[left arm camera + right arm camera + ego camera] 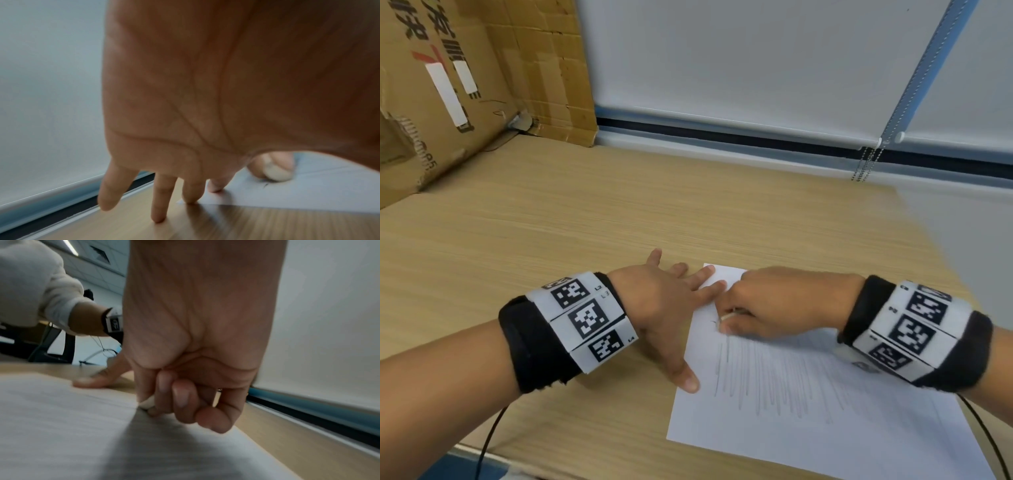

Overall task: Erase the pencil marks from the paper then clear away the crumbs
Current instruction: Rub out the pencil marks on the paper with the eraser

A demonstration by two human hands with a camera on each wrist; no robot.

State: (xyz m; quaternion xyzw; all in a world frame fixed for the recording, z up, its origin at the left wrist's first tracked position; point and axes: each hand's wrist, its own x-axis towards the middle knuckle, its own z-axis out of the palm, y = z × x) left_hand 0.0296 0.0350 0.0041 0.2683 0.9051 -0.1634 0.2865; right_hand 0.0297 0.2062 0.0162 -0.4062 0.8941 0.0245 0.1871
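Observation:
A white sheet of paper [825, 421] lies on the wooden desk [551, 240], covered with long grey pencil strokes [767, 380]. My left hand [671, 301] lies flat with spread fingers, pressing the sheet's left edge and far corner, thumb on the paper. My right hand [774, 305] pinches a small white eraser [724, 318] and presses it on the paper near the top of the strokes. From the left wrist the eraser [277, 174] shows rounded between fingertips; from the right wrist the eraser [147, 403] peeks out under the curled fingers [180, 395].
A large cardboard box [441, 96] leans at the desk's far left. A window blind [756, 61] with a bead chain [866, 164] runs along the back edge. Black cables [489, 442] trail from both wristbands.

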